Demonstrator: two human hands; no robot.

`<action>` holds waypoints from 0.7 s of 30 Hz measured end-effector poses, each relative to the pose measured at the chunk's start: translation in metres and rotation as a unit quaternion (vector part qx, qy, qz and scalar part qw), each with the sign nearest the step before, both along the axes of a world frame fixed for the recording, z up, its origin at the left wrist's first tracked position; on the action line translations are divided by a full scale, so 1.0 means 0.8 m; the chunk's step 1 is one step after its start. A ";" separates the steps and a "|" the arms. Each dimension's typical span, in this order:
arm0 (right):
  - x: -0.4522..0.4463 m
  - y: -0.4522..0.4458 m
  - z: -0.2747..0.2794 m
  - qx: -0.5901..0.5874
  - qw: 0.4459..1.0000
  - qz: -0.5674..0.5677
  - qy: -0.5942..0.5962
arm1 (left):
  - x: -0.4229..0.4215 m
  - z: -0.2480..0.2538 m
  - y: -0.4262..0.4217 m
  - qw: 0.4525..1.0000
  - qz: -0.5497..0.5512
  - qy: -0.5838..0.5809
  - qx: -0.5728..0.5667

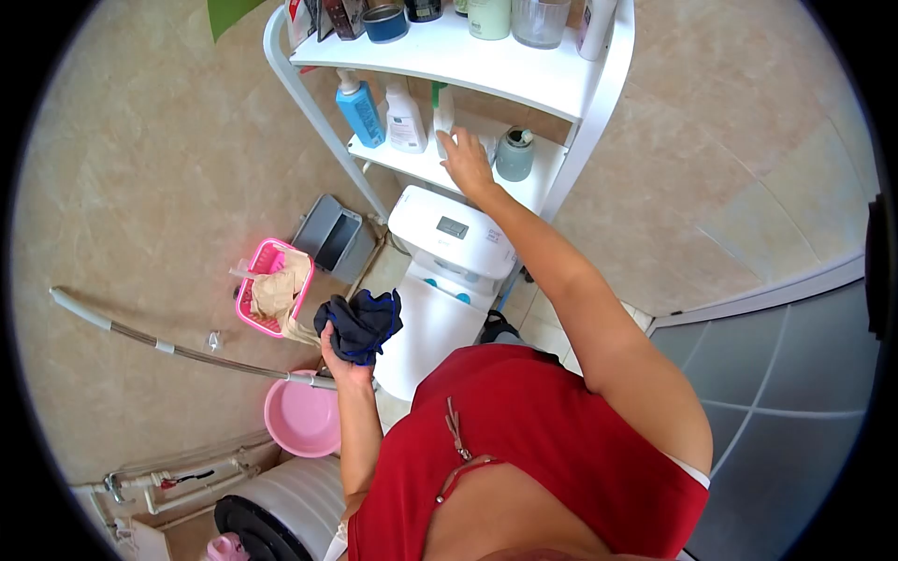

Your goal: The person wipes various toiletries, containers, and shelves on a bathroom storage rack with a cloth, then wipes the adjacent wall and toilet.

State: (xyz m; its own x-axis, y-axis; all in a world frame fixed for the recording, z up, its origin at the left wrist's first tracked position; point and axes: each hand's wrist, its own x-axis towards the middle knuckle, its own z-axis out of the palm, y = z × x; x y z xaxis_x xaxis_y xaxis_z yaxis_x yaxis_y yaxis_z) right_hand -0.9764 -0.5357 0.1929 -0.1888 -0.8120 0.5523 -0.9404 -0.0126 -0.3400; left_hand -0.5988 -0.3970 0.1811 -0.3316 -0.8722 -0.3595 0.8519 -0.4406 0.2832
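Beige stone-look tile [150,187] covers the bathrm walls, w/ paler floor tile [541,323] showing by the toilet. White shelf unit [449,51] stands over the white toilet [426,337], lid down; tank [416,217] has a grey flush btn [453,227] on top. Jars & bottles on the upper shelf, some cut off by the frame edge.

Lower shelf, L to R: blue pump bottle [361,117], white bottle [405,122], green-topped white bottle [443,105], grey jar [514,157].

R hand [468,164] is at the green-topped one, fingers part-curled by its lower side; can't tell if they grip it or just touch. L hand [346,363] is closed round a bunched dark cloth [360,327] w/ blue edging, held up nr the toilet's L side.

By the wall: pink basket [265,320] w/ brown stuff [278,288] inside, grey bin [360,248] just beside it. Pink basin [304,421] lower down, nr the end of a long grey hose or rail [224,363]. Btm L: white pipes [192,497], ribbed pale tub [295,500] w/ black rim. Far R: grey panelled door [795,374].
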 end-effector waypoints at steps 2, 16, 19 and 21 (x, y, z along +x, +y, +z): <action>-0.006 -0.008 -0.007 0.017 0.999 0.003 -0.028 | 0.001 -0.002 0.002 1.000 -0.009 -0.006 0.009; 0.041 0.050 0.044 -0.058 0.992 0.052 0.097 | -0.028 0.017 -0.005 0.997 -0.007 -0.071 -0.038; 0.102 0.111 0.052 -0.020 0.956 0.230 -0.180 | -0.071 0.053 -0.017 0.990 0.013 -0.115 -0.083; 0.140 0.146 0.047 0.053 0.882 0.310 -0.351 | -0.107 0.080 -0.023 0.971 -0.006 -0.168 -0.170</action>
